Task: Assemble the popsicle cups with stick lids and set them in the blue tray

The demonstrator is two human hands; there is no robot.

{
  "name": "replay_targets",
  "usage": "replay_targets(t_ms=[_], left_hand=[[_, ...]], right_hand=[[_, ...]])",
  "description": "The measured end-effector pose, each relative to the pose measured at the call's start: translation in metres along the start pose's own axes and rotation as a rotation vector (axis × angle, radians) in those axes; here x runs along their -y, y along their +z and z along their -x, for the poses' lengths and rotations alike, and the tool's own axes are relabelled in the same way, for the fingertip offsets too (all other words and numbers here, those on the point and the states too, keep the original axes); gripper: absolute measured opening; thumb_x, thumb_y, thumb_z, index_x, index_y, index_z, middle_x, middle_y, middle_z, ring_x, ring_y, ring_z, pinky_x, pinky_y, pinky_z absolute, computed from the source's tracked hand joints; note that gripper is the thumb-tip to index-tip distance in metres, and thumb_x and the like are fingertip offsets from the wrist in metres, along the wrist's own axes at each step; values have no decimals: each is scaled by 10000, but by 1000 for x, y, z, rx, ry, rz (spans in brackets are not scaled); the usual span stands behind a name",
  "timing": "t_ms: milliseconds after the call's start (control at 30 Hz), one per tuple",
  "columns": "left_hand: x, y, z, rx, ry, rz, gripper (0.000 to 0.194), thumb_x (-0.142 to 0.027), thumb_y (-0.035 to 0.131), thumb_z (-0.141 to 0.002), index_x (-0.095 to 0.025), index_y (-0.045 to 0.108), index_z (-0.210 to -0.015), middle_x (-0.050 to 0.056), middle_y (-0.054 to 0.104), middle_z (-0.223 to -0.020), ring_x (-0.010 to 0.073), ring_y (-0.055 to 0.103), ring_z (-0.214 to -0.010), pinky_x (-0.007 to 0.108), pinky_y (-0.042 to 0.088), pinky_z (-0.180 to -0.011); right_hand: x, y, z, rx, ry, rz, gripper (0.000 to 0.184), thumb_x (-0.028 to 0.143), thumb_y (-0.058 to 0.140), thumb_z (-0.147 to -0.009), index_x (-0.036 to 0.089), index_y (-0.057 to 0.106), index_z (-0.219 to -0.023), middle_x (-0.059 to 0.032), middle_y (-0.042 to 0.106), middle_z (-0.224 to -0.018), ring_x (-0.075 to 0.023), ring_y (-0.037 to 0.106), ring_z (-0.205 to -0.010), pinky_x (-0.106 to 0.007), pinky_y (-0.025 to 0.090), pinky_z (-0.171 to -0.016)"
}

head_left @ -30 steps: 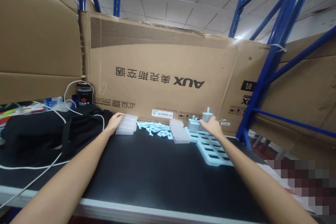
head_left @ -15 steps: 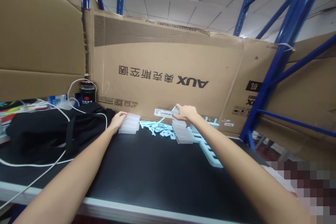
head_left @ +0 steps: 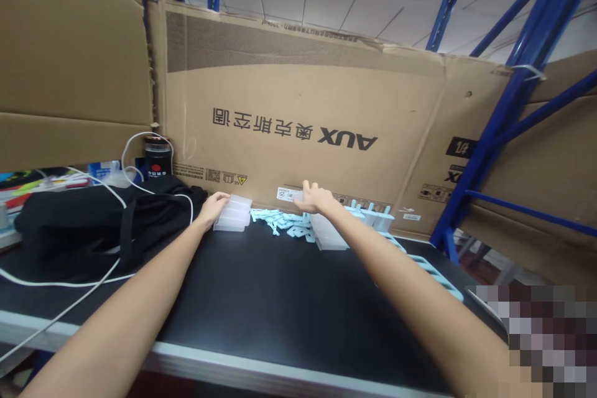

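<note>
My left hand (head_left: 215, 210) is closed at the left back edge of a translucent popsicle mould (head_left: 236, 216) with ribbed compartments, which rests on the black table. My right hand (head_left: 317, 198) hovers over another stack of translucent moulds (head_left: 330, 235), its fingers apart and nothing visible in them; the wrist hides part of the stack. Between the two stacks lies a pile of light blue plastic sticks (head_left: 282, 222). Right of my right hand, moulds with light blue sticks upright (head_left: 372, 216) stand against the cardboard. A light blue slotted frame (head_left: 436, 275) lies partly behind my forearm.
A large cardboard panel (head_left: 289, 87) closes off the back of the black table (head_left: 261, 298). At left lie a black cloth bag (head_left: 79, 224) and a looping white cable (head_left: 65, 284). A dark jar (head_left: 157, 157) stands behind them. Blue rack posts (head_left: 501, 112) rise at right.
My right hand has let go of the small translucent piece it held, and its fingers have spread. The light blue frame now shows farther right. My left hand stays at its mould.
</note>
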State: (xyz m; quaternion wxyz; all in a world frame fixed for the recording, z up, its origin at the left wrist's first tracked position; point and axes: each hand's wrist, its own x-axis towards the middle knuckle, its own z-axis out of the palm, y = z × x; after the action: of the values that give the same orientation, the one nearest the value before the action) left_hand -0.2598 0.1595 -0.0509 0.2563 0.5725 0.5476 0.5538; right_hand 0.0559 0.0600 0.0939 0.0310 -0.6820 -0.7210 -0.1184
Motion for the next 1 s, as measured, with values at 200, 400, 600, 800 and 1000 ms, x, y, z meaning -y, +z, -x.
replay_targets(t_ms=[200,400,600,800,1000], left_hand=[[-2,0,2,2,-7,-5,282,-237,549,-694,-206,694,-933,62,712,-1035,250,626,-1008,333,445,-887],[-2,1,1,-1,-16,-18,285,-236,550,-701,-211,688,-949,63,711,-1032,259,631,-1006,345,451,-871],[4,2,-5,-20,-30,-27,301,-218,570,-701,-209,671,-984,68,708,-1076,251,636,-1021,331,462,-873],[7,2,-7,-43,-37,-26,319,-216,582,-708,-206,644,-1021,71,700,-1111,230,641,-1029,307,472,-873],[5,2,-4,-60,-58,-14,295,-252,591,-721,-209,652,-1005,63,699,-1092,219,645,-999,294,481,-843]], right_hand=[[47,14,-15,-55,-261,-152,578,532,433,-878,159,372,-1315,-214,542,-1290,-363,554,-1148,-473,440,-901],[104,45,-40,-139,-381,-255,435,511,465,-905,217,406,-1221,-130,582,-1279,-329,436,-1226,-447,423,-910],[139,72,-63,-175,-394,-383,395,471,491,-920,225,432,-1223,-105,567,-1275,-284,433,-1195,-398,410,-924],[157,79,-64,-168,-358,-384,356,386,442,-945,195,512,-1237,-145,519,-1291,-286,424,-1202,-410,395,-952],[51,40,-33,-510,-253,-353,442,395,436,-905,156,517,-1268,-178,528,-1237,-327,427,-1165,-474,376,-960]])
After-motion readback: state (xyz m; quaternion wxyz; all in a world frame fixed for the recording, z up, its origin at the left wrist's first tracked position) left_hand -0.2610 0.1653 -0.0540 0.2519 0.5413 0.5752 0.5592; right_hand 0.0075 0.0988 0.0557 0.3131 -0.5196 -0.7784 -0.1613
